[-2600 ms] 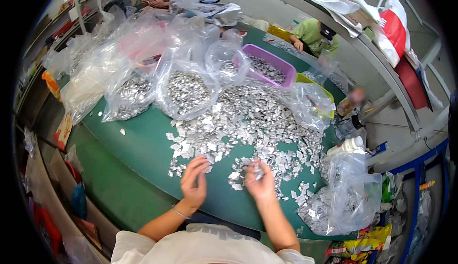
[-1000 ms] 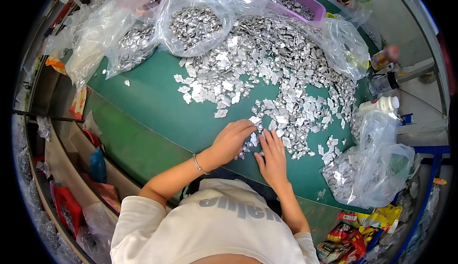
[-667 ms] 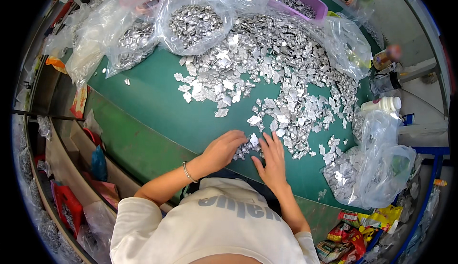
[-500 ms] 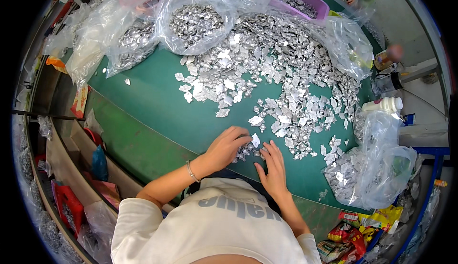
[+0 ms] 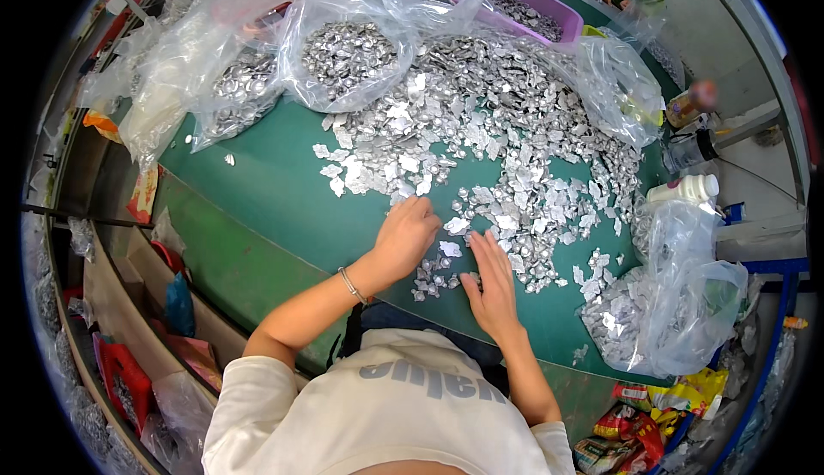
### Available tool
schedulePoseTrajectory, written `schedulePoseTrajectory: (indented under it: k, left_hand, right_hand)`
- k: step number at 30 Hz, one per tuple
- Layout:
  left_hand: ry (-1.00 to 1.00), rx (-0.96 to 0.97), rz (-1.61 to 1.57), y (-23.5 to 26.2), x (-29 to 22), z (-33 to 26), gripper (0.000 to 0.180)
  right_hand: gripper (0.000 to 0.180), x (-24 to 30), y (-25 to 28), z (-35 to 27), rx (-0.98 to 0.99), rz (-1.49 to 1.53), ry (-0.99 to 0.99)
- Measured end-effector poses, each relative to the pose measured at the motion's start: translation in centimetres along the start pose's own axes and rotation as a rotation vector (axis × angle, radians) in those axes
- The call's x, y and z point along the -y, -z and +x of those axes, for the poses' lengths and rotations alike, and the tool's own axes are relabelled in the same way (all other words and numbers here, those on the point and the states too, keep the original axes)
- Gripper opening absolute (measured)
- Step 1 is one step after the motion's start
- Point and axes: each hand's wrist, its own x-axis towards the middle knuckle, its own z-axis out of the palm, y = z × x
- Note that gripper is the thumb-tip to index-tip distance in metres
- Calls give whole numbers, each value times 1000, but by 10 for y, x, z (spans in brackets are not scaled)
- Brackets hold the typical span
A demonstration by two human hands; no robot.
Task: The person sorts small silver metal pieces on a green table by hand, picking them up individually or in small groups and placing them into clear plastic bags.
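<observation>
1. Nearest, at the right, a clear plastic bag of flat silver pieces (image 5: pixel 657 303) rests on the green table (image 5: pixel 275 183).
2. By the near edge, a small cluster of shiny silver metal pieces (image 5: pixel 432 284) lies between the hands, nearer than the left one.
3. The right hand (image 5: pixel 493 293) is spread flat, thumb apart, fingers pointing far, with nothing visible in it.
4. Just beyond the cluster lies a flat, pale silver, jagged-edged piece (image 5: pixel 449 249), about equally near both hands; its long axis runs roughly left to right, but which end leads I cannot tell.
5. The left hand (image 5: pixel 406 239) is curled, fingertips by the pile's near edge; whether it grips anything, I cannot tell.
6. Farther, a broad heap of silver metal pieces (image 5: pixel 515 102) spreads before a lilac plastic tub (image 5: pixel 576 27).
</observation>
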Motion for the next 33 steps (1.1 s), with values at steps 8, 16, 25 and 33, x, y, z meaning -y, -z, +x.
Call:
schedulePoseTrajectory:
  k: [8, 16, 25, 33]
  left_hand:
    - [24, 6, -102, -6, -10, 8, 34]
    - [-49, -81, -56, -6, -1, 7, 29]
    - [145, -189, 148, 5, 13, -3, 32]
    - [-128, -65, -209, -27, 4, 29, 51]
  right_hand:
    - [43, -4, 6, -12, 168, -81, 39]
    - [44, -9, 11, 35, 23, -251, 49]
    - [47, -11, 8, 18, 138, -112, 75]
    - [43, -10, 1, 41, 146, -280, 112]
